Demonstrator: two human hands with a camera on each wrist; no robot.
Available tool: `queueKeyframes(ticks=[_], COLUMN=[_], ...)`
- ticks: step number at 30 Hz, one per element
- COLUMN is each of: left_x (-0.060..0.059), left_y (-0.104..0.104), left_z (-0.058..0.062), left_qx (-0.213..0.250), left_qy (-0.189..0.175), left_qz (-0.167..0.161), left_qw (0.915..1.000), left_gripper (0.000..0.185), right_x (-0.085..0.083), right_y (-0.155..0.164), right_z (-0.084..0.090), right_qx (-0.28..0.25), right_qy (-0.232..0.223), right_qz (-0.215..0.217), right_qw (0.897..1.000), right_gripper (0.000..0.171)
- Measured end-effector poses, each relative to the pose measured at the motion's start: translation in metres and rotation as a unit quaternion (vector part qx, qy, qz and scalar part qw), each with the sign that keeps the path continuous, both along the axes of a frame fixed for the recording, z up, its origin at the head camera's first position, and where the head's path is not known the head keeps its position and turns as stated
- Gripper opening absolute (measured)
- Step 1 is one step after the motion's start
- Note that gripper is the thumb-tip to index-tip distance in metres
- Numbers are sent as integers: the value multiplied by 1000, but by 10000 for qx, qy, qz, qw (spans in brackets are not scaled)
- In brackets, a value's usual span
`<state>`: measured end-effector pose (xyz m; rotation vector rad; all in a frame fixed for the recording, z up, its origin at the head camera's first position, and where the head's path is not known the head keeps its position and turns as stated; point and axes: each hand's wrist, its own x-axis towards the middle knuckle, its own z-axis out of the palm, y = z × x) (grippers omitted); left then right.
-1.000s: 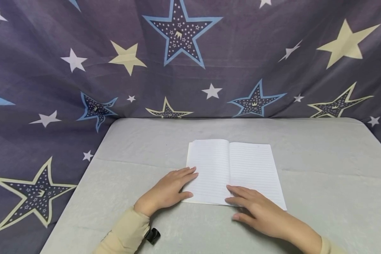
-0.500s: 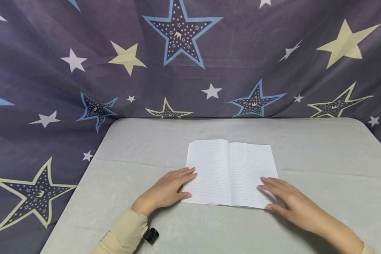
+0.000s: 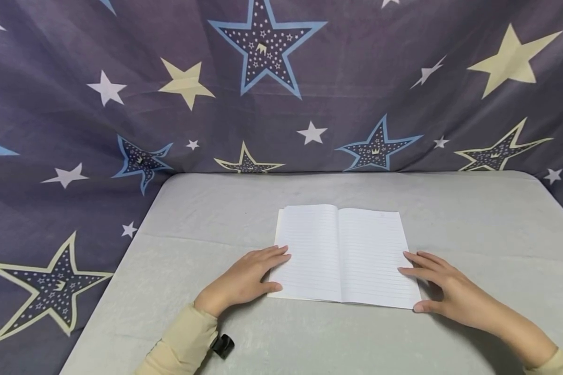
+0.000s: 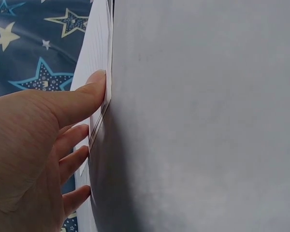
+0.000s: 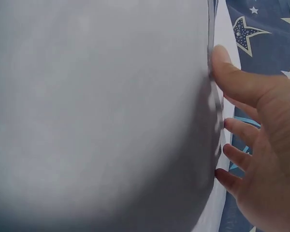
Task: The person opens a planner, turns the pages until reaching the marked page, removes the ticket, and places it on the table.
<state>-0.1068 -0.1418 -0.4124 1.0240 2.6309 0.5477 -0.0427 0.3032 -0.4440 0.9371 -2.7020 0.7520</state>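
Observation:
An open notebook (image 3: pixel 309 250) with lined white pages lies on the grey-covered table, its centre fold running away from me. My left hand (image 3: pixel 246 276) rests at the notebook's left edge, fingertips on the left page and thumb near its lower corner. In the left wrist view the left thumb (image 4: pixel 89 96) lies on the page edge, with the fingers spread below. At the opposite edge, my right hand (image 3: pixel 455 291) touches the right page with its fingertips, and its thumb is at the lower right corner. The right thumb (image 5: pixel 232 77) shows against the page edge in the right wrist view.
The table (image 3: pixel 206 208) has a light grey cloth cover with a crease across it. A dark curtain (image 3: pixel 272 120) with printed stars hangs behind and to the left. A small black object (image 3: pixel 223 346) sits by the left sleeve (image 3: pixel 180 341).
My right hand has slid right across the page, from near the centre fold to the notebook's right edge. The left hand stays almost in place. The notebook remains open.

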Motion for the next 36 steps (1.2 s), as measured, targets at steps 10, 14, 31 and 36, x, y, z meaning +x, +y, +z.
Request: queueKeyframes(ticks=[10, 14, 31, 36], left_x=[-1, 0, 2, 2], left_y=[-2, -3, -1, -2], left_z=[1, 2, 1, 0], left_qx=[56, 76, -2, 10], left_qy=[36, 25, -91, -94], left_qz=[12, 29, 41, 55], left_qw=[10000, 10000, 9999, 9999], left_gripper=[66, 66, 65, 65], right_x=[-5, -5, 5, 6], right_y=[-11, -18, -62, -86], right_z=[4, 8, 45, 47], right_qx=[-174, -76, -611, -641], right_qy=[337, 339, -371, -68], right_qz=[-185, -392, -1502, -1101], right_qw=[9991, 9986, 9861, 9918], right_gripper=[65, 57, 110, 99])
